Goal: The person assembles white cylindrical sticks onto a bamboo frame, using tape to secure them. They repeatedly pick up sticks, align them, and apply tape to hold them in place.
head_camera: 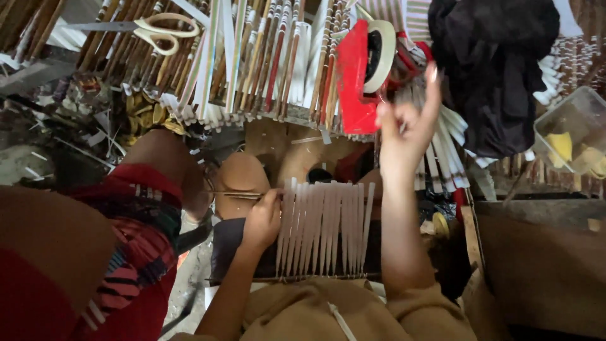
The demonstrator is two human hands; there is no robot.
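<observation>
A row of several white tapered strips (325,227) lies side by side on a dark board across my lap. My left hand (262,221) presses on the left edge of that row and grips a thin stick (235,194) pointing left. My right hand (407,126) is raised above the row, fingers partly curled, next to a red tape dispenser (353,76) carrying a roll of pale tape (382,53). Whether the right hand pinches a piece of tape I cannot tell.
A rack of many brown and white sticks (252,57) fills the top, with scissors (158,28) lying on it. Dark cloth (492,69) hangs at upper right, beside a clear plastic box (571,132). Another person's leg in red patterned shorts (126,233) sits at left.
</observation>
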